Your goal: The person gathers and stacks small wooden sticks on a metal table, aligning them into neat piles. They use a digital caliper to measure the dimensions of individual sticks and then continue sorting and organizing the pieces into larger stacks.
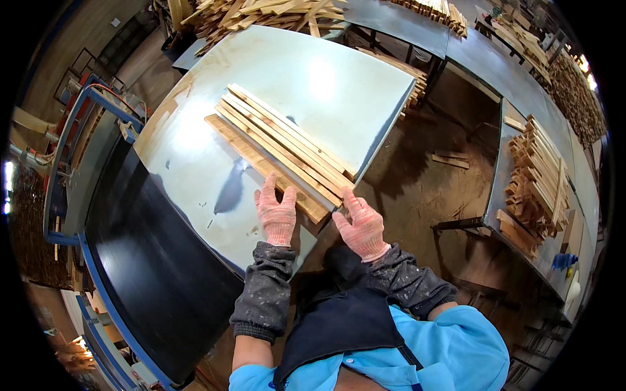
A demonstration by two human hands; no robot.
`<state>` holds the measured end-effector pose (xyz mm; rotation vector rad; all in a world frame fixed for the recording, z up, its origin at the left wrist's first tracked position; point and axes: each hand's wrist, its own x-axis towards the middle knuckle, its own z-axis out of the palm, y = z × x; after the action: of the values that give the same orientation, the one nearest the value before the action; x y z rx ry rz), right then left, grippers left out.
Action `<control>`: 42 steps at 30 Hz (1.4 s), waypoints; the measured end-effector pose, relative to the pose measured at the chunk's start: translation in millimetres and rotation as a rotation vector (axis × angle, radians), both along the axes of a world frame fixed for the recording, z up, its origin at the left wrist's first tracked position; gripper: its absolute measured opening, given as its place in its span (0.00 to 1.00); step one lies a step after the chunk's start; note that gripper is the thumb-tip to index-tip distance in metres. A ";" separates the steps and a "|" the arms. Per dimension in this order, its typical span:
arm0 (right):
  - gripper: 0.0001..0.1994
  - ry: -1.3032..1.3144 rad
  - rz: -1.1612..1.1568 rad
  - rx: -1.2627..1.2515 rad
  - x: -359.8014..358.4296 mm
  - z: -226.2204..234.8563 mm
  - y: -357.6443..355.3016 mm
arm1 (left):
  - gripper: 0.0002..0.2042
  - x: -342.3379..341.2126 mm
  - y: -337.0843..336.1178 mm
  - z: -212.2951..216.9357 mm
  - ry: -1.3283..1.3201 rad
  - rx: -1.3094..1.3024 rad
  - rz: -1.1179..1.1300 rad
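Several long, pale wood strips (283,140) lie side by side at a slant on the light metal table. A wider, browner wood board (267,163) lies along their left side, a narrow gap apart. My left hand (276,212), in a pink-white knit glove, rests its fingertips on the near part of this board, fingers spread. My right hand (362,228), gloved alike, is at the near ends of the strips. Its fingers are apart, the fingertips touching or almost touching the end of a strip. Neither hand is wrapped round any wood.
The table (352,85) ends just past the strips' near ends. A black conveyor belt (150,254) with a blue frame runs on the left. Stacked wood strips (538,179) lie on a bench at right. A loose wood heap (274,13) lies at the back.
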<state>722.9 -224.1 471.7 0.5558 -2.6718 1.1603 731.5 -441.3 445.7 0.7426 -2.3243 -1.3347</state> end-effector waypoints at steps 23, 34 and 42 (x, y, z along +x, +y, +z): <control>0.24 -0.203 0.191 0.336 18.3 23.0 -35.9 | 0.39 51.7 -32.3 18.2 0.301 0.837 0.095; 0.24 -0.484 0.293 -0.333 -58.9 82.6 28.2 | 0.28 -4.6 -6.9 16.1 0.302 0.634 0.083; 0.23 -0.114 0.301 0.154 -158.8 1.8 50.9 | 0.27 -33.8 7.7 -1.0 0.103 0.276 -0.059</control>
<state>564.1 -173.2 473.5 0.9740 -2.8647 1.0892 697.7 -433.6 444.6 0.6709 -2.1222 -1.7019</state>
